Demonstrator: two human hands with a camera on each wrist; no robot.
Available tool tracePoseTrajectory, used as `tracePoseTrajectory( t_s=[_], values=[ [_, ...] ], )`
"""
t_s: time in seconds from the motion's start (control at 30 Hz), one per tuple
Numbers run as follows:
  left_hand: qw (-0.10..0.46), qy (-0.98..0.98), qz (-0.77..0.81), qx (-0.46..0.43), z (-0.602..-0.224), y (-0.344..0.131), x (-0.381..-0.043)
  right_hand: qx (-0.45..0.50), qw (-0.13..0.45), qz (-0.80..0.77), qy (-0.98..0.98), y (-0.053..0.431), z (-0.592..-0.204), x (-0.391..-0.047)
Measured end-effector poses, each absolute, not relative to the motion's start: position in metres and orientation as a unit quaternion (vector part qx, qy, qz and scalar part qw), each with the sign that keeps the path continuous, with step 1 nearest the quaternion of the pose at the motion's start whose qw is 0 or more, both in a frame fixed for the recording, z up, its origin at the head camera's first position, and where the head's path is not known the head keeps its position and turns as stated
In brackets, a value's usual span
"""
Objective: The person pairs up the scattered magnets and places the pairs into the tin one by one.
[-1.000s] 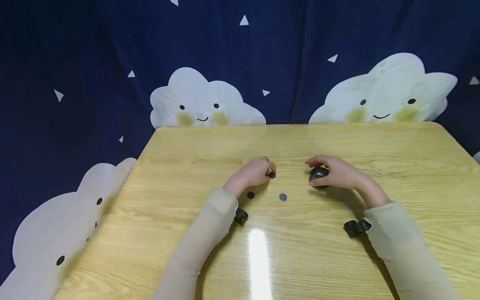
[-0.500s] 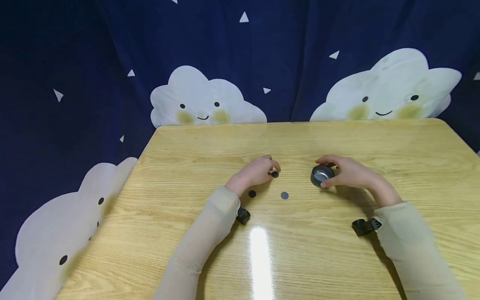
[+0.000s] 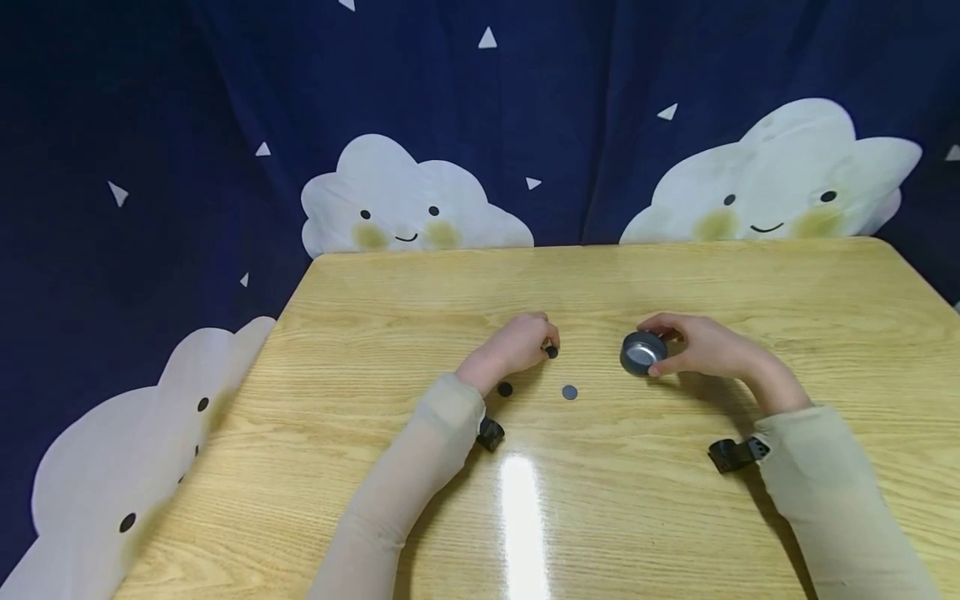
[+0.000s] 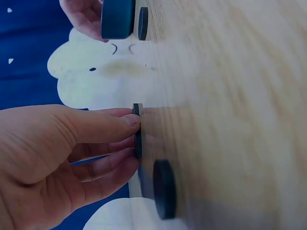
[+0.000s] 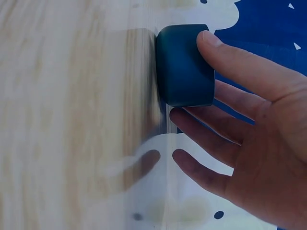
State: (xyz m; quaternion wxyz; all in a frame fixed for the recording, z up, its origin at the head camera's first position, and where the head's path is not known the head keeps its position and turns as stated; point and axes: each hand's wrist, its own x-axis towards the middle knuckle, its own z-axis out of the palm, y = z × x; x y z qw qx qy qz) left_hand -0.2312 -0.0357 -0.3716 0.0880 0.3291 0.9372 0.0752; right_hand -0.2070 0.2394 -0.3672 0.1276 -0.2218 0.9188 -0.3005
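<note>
My left hand (image 3: 517, 346) pinches a small dark disc (image 4: 138, 130) between thumb and fingers, its edge close to the tabletop. Two more discs lie flat on the wood: a black disc (image 3: 506, 389) by the left wrist and a greyer disc (image 3: 570, 392) farther right. To the right, my right hand (image 3: 693, 343) grips a short, round dark cup-like piece (image 3: 643, 353) by its side. Its silvery hollow faces the head camera; in the right wrist view its smooth wall (image 5: 186, 67) shows, thumb on one edge. Whether it touches the table is unclear.
The light wooden table (image 3: 600, 517) reaches back to a dark blue curtain (image 3: 562, 100) printed with white clouds. Black wrist cameras are strapped on both wrists, including a left camera (image 3: 491, 434). A bright glare streak lies on the front of the table.
My right hand has shifted a little right and tilted the cup-like piece, so its silvery hollow now shows. The left hand has moved slightly right, still pinching the disc.
</note>
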Motion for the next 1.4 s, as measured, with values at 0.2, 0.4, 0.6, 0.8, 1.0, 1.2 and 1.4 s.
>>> tracePoseTrajectory(
  t_s=[0.2,0.4,0.6,0.8,1.0,1.2,1.4],
  values=[
    [0.084,0.937,0.069,0.332,-0.3713,-0.0345,-0.2311,-0.218,0.132,-0.302,0.919,0.239,-0.3688,-0.2079],
    [0.086,0.935,0.057,0.339,-0.3705,-0.0335,-0.2317,-0.216,0.136,-0.304,0.918,0.2387,-0.3692,-0.2076],
    [0.085,0.934,0.052,0.343,-0.3703,-0.033,-0.2318,-0.213,0.139,-0.307,0.917,0.2381,-0.3685,-0.2064],
    [0.087,0.934,0.046,0.342,-0.3701,-0.0315,-0.232,-0.218,0.139,-0.313,0.914,0.2384,-0.3683,-0.2069],
    [0.096,0.936,0.04,0.337,-0.3696,-0.0305,-0.2324,-0.221,0.137,-0.313,0.914,0.2389,-0.3685,-0.2077],
    [0.093,0.935,0.044,0.338,-0.3698,-0.0312,-0.2313,-0.217,0.139,-0.312,0.914,0.2387,-0.3676,-0.2067],
    [0.092,0.935,0.046,0.341,-0.3696,-0.0303,-0.229,-0.216,0.141,-0.312,0.914,0.239,-0.367,-0.2056]
  ],
)
